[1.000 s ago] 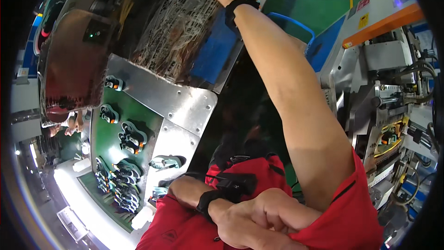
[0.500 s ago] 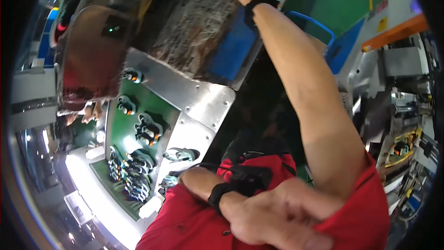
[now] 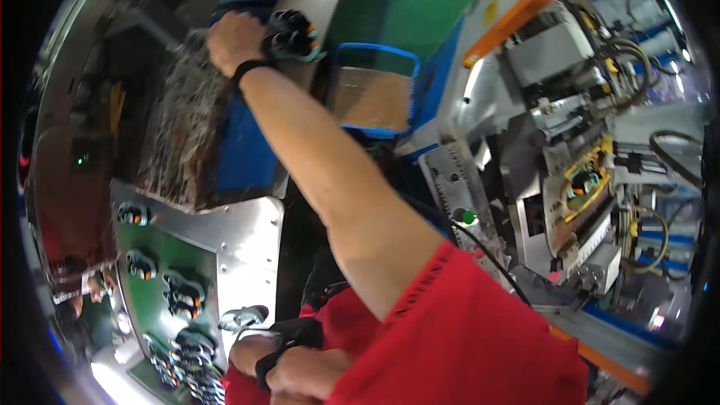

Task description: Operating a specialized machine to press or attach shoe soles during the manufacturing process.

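My right arm reaches across to the upper left, a black band on its wrist. At its end my right hand (image 3: 236,41) is closed, with fingers curled; whatever they grip, if anything, is hidden. Just right of the knuckles and wrist stands a dark shoe (image 3: 294,34) with a pale sole and orange bits. Tangled grey strands (image 3: 176,124) and a blue panel (image 3: 246,151) lie below this hand. My left hand (image 3: 309,370) is low, close to my body, with a black wristband; my red right sleeve covers its fingers.
Several shoes (image 3: 182,294) stand on a green surface at lower left, beside a metal plate (image 3: 251,244). A grey-green shoe (image 3: 244,317) is on the plate's near end. A blue-framed cart (image 3: 373,97) stands beyond my arm. Machinery with an orange beam (image 3: 525,11) fills the right.
The view has swung right, bringing more machinery in. My right arm stays stretched out, with the shoe now plainer beside it. My left hand's fingers have gone behind the red sleeve.
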`<state>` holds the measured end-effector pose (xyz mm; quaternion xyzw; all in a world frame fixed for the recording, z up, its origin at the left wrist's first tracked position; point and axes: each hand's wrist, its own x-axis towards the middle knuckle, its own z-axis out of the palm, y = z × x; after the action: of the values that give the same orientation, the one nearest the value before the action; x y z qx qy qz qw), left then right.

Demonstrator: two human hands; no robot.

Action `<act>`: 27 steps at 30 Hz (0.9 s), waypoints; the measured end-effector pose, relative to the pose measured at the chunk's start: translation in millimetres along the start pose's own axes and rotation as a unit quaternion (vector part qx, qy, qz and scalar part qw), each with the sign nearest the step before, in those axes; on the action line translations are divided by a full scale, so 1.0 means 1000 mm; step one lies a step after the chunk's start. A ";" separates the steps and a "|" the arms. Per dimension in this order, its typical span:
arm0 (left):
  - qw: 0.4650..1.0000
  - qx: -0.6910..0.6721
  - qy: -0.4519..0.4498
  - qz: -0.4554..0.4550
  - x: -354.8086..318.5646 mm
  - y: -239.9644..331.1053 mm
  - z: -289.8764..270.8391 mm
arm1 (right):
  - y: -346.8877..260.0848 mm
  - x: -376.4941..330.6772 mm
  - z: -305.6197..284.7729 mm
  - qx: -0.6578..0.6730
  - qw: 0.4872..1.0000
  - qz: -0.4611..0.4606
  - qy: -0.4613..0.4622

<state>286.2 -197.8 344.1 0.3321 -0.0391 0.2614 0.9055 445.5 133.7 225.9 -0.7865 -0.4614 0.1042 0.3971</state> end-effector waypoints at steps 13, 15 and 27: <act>0.985 -0.085 0.137 -0.060 0.032 0.000 -0.010 | 0.024 0.026 0.012 -0.026 0.995 -0.004 0.099; 0.985 -0.078 0.140 -0.061 0.032 0.000 -0.008 | 0.022 0.020 0.015 -0.019 0.994 -0.011 0.105; 0.968 -0.202 0.139 -0.051 0.045 -0.003 -0.014 | 0.030 0.020 -0.030 -0.023 1.000 -0.019 0.001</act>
<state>324.6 -171.3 342.8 0.1042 0.0516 0.2452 0.9625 491.9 126.4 228.6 -0.7867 -0.4777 0.0854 0.3817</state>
